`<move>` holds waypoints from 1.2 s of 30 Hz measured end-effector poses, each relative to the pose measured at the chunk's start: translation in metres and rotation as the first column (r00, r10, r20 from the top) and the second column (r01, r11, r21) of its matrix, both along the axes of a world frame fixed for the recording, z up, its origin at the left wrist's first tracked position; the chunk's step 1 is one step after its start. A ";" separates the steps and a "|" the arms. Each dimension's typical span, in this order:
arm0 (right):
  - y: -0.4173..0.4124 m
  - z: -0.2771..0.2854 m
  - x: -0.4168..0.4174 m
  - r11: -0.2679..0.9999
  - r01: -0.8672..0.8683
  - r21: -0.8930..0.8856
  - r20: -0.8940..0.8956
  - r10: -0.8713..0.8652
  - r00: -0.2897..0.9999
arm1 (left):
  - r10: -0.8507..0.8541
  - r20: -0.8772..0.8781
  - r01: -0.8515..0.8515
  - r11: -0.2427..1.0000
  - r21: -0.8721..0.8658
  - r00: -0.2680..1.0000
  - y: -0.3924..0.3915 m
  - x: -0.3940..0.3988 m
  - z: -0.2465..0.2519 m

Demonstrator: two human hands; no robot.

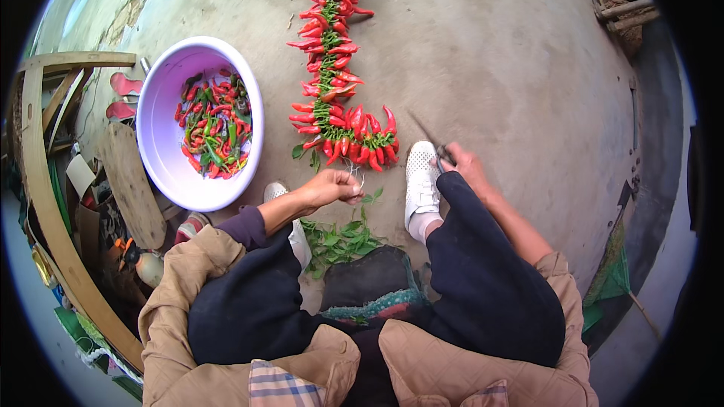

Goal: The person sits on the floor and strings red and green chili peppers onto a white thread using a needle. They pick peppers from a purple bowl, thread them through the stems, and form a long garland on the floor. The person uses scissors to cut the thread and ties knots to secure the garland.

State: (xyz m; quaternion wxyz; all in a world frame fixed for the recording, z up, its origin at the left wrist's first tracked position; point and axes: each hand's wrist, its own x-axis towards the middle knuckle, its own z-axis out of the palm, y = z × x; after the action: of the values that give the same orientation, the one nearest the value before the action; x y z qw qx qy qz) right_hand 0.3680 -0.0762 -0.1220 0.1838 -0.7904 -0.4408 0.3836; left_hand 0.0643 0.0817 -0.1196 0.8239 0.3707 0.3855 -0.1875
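My left hand (339, 186) is closed, its thumb and fingers pinching white string (355, 169) just below a long garland of red chili peppers (334, 56). The garland runs up the floor, its green stems packed along the middle, and its near end bends to the right. My right hand (464, 167) grips the handles of scissors (432, 138) above the right shoe; the dark blades point up and to the left, away from the string. Plucked green leaves (345, 240) lie on the floor below my left hand.
At the left stands a pale purple basin (254, 96) of loose red and green peppers (215, 124). Beside it are pink slippers (124, 96), a wooden board (130, 181) and a wooden frame (56, 203). White shoes (421, 181) flank the leaves. A green-netted tool (613, 277) lies far right.
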 end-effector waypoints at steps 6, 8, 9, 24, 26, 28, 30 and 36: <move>0.008 -0.024 0.050 0.972 -0.235 0.028 0.499 0.190 0.846 | -0.267 0.041 0.252 0.944 0.212 0.963 0.017 -0.051 0.051; 0.010 -0.024 0.053 0.960 -0.268 0.077 0.542 0.186 0.820 | -0.269 0.088 0.238 0.934 0.266 0.959 0.024 -0.062 0.072; 0.014 -0.021 0.052 0.952 -0.289 0.102 0.562 0.184 0.806 | -0.256 0.135 0.231 0.957 0.174 0.957 0.027 -0.065 0.088; 0.089 0.056 -0.189 0.771 -0.500 -0.396 -0.732 -0.593 -0.335 | -0.083 0.883 0.313 0.947 -0.075 0.462 0.040 -0.024 0.200; 0.109 0.058 -0.178 0.838 -0.321 -0.442 -0.680 -0.546 -0.489 | -0.133 0.824 0.403 0.907 -0.123 0.551 0.036 -0.035 0.196; 0.126 0.056 -0.138 0.891 -0.095 -0.444 -0.739 -0.424 -0.524 | -0.221 0.655 0.443 0.875 -0.194 0.723 0.037 -0.053 0.185; 0.134 0.071 -0.086 0.916 0.171 -0.362 -0.897 -0.292 -0.331 | -0.212 0.443 0.353 0.898 -0.263 0.871 0.035 -0.072 0.168; 0.097 0.040 0.004 0.839 0.479 -0.259 -0.892 -0.397 0.214 | -0.104 0.094 0.116 0.983 -0.141 0.990 0.038 -0.107 0.105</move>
State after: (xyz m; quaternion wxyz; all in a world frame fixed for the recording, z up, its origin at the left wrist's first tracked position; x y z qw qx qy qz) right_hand 0.3723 0.0211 -0.0819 0.5266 -0.5175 -0.0314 0.6737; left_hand -0.0429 0.1192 -0.0147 0.8531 0.3380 0.3135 -0.2442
